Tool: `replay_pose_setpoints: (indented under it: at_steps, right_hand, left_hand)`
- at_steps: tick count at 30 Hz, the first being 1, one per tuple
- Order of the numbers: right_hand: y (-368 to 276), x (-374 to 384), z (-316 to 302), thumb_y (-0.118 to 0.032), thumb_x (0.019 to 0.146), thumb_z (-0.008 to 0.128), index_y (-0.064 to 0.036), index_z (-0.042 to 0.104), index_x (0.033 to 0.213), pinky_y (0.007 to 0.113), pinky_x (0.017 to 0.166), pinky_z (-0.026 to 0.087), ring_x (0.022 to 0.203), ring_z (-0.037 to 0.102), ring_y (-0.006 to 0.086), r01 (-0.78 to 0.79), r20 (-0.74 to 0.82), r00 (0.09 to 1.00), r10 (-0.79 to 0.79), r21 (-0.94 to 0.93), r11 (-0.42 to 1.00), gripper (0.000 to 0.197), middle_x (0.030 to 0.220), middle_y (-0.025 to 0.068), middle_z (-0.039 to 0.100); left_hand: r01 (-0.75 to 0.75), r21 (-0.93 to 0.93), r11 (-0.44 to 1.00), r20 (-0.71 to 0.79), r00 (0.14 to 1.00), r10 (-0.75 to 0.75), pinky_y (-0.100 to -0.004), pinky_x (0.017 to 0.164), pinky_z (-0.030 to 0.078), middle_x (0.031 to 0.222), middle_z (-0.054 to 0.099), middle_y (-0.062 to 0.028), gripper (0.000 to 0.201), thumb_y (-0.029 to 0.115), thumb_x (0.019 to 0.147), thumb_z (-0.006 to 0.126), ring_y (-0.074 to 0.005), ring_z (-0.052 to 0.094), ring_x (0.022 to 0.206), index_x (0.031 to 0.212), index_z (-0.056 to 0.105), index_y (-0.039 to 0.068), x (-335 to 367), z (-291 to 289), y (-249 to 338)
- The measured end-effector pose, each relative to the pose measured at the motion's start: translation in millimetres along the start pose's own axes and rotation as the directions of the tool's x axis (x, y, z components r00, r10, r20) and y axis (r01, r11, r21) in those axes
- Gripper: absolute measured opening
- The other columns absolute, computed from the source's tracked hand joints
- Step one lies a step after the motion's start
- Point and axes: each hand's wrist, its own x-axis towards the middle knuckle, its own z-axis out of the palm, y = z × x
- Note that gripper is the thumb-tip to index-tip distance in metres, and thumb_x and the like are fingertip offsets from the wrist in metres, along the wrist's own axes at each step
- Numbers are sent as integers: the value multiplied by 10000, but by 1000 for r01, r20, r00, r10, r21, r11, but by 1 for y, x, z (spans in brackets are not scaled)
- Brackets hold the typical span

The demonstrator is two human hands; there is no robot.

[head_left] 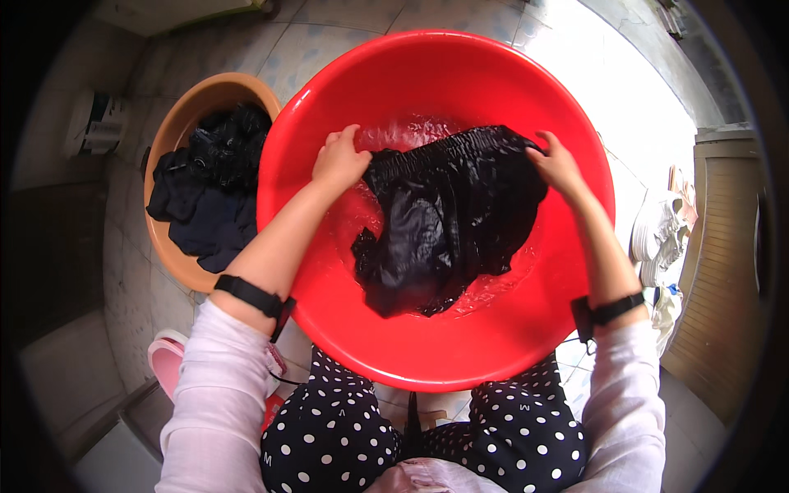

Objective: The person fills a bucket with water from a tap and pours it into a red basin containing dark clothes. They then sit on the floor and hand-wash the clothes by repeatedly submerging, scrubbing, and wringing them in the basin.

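Observation:
A wet black garment with a gathered elastic waistband, which looks like shorts or trousers, is stretched between my hands over a large red basin. My left hand grips the left end of the waistband, fingers closed. At the other end, my right hand pinches the waistband near its corner. Shallow water shows around the cloth at the basin's bottom. The garment's lower part hangs toward me and seems to touch the water.
An orange basin holding dark wet clothes stands close against the red one on the left. White shoes line the right side by a tan ribbed panel. Pink slippers lie at lower left on the tiled floor.

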Motion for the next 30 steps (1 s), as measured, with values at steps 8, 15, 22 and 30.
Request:
replay_pose_setpoints:
  at_steps: [8,15,22,30]
  right_hand:
    - [-55,-56,105,-464,870,572,-327,435,1425,710,1078,132,1464,26,404,529,515,814,-268,-465,710,588,1596,94,141]
    - [-1,-32,109,-386,799,676,-242,533,1316,646,943,414,1316,333,450,3,55,998,14,-290,957,556,1497,60,336]
    - [-96,-109,119,-189,750,657,-55,604,1064,475,887,472,1069,542,404,140,-87,989,-116,355,924,345,1177,183,540]
    - [-146,-99,86,-281,692,747,-97,589,934,447,674,536,797,631,353,549,-341,815,-468,196,813,343,988,129,593]
  left_hand:
    - [-122,224,967,547,837,-21,-551,1130,256,1605,-15,-139,776,155,765,626,-507,128,1417,1469,351,330,-44,95,38]
    - [279,-97,955,230,940,-251,-421,1116,290,1502,221,-225,690,207,749,607,-471,339,1319,1421,451,233,-19,90,11]
    - [645,-753,-125,622,762,182,-417,905,510,1096,663,-105,419,442,968,446,-284,629,1022,1180,590,111,-35,120,32]
    - [552,-799,-238,460,817,349,-373,730,553,904,650,-96,322,368,988,426,-232,640,792,979,604,99,-63,97,55]
